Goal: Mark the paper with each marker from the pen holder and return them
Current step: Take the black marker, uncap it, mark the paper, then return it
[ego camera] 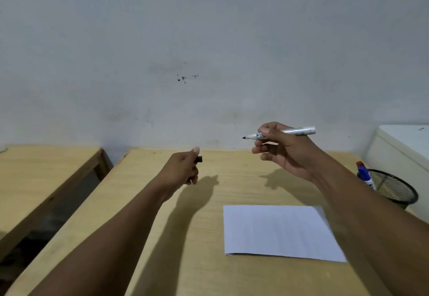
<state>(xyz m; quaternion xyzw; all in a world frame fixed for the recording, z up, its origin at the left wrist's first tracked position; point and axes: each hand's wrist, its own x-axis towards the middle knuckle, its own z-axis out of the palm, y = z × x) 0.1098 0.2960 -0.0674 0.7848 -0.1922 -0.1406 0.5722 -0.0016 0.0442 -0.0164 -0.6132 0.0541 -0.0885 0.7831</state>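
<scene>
The right hand [282, 149] holds a black-tipped marker [282, 133] pinched between thumb and forefinger, lying nearly level with its bare tip pointing toward 9 o'clock, raised above the far part of the table [185, 237]. The left hand [183, 168] is curled closed around a small black cap [199, 159], which pokes out beside the thumb. The two hands are apart, so the marker looks freshly uncapped and the marking step is in hand. The paper [278, 230] lies flat at about 6 o'clock from the right hand, and it looks blank (any faint stroke would be hard to tell here). At 3 o'clock stands the mesh pen holder [392, 189] with a blue marker [365, 176] leaning in it. Next, I judge, the right hand must drop the tip onto the sheet while the left keeps the cap ready for recapping
</scene>
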